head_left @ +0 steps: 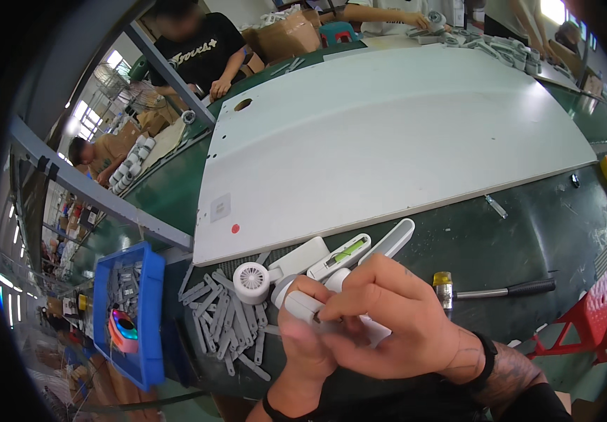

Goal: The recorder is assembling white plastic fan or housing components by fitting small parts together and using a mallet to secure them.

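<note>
My left hand [307, 348] is wrapped round a white handheld-fan part [302, 304], with the thumb blurred along its near side. The fingers of my right hand [405, 313] are pinched together against that part, and whatever lies between them is hidden. Just beyond my hands lie a white handheld fan [251, 283] with a round grille, an opened white handle shell [338, 257] showing a green battery and thin wires, and a long pale shell half [393, 240]. More white pieces are partly covered by my fingers.
Grey flat strips [229, 323] are heaped at the left, beside a blue bin [154, 309]. A hammer [486, 290] lies at the right. Beyond stands a large white board [388, 148] on the green table. Co-workers [198, 53] sit across. Red stools [584, 316] stand at right.
</note>
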Demonstrator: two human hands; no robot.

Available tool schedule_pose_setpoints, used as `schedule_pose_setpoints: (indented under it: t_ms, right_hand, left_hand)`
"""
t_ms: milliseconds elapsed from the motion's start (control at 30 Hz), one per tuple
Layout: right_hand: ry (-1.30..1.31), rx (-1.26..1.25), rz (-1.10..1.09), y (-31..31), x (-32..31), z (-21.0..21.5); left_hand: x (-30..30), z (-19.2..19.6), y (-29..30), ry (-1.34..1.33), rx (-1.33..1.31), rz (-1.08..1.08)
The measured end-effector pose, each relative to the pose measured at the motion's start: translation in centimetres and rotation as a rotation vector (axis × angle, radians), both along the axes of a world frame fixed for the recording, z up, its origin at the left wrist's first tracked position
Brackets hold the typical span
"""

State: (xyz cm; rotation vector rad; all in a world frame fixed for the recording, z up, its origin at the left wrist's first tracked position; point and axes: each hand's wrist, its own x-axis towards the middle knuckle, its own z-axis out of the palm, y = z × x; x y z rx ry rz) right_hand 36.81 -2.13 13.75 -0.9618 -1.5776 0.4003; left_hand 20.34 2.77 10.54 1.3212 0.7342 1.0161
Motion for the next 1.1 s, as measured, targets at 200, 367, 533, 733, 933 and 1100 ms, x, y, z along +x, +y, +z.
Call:
schedule_pose_setpoints:
  t_ms: [200, 367, 533, 733, 933, 1100]
  right_hand:
    - [-0.024, 0.051, -0.063, 0.1, -0.6, 0.3]
    - [-0.063, 0.090, -0.110, -0.3, -1.0, 0.5]
    - [-0.119, 0.081, -0.157, -0.6, -1.0, 0.4]
    - [-0.096, 0.116, -0.143, -0.1, -1.3, 0.0]
    - [-0.059, 0.038, -0.168, -0.6, -1.5, 0.3]
    - [-0.095, 0.082, -0.181, -0.5, -1.6, 0.0]
  left_hand:
    - [0.1, 0.0, -0.6, -0.144, -0.055, -0.020]
    - [0.5, -0.6, -1.3, -0.237, -0.062, 0.098]
    - [1.0, -0.8, -1.3, -0.280, -0.058, 0.100]
    - [0.8, -0.9, -1.2, -0.278, -0.042, 0.095]
    - [0.7, -0.9, -1.3, -0.227, -0.034, 0.086]
    - [0.2, -1.5, -1.7, -0.164, -0.001, 0.100]
